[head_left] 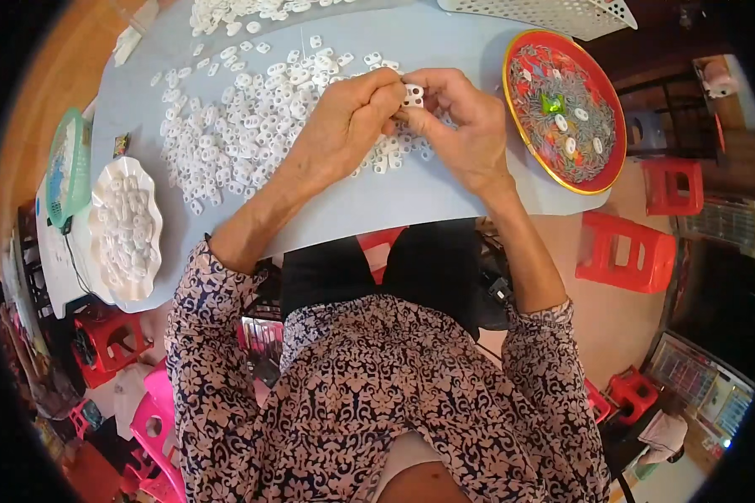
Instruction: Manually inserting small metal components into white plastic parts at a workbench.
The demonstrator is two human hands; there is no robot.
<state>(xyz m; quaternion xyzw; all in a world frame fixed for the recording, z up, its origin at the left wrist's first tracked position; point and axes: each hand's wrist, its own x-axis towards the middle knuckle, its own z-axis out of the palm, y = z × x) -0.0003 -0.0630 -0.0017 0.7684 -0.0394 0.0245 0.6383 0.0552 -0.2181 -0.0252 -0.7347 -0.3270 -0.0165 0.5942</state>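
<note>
Both of my hands meet over the near part of the table. My left hand [341, 126] is closed, its thumb and fingers pinched at the left side of small white plastic pieces with dark holes [413, 95]. From the other side my right hand [468, 126] grips the same pieces between thumb and fingers. How many pieces are there, and whether they are joined, is partly hidden by the fingertips. Beneath and left of my hands spreads a loose pile of similar white two-holed pieces [226, 126].
Right of my hands, a red round tray [616, 101] with a gold rim holds many thin grey pieces and a green packet [553, 103]. A white scalloped dish [101, 243] of white pieces and a green basket [63, 168] stand left. A white perforated basket [554, 15] is behind.
</note>
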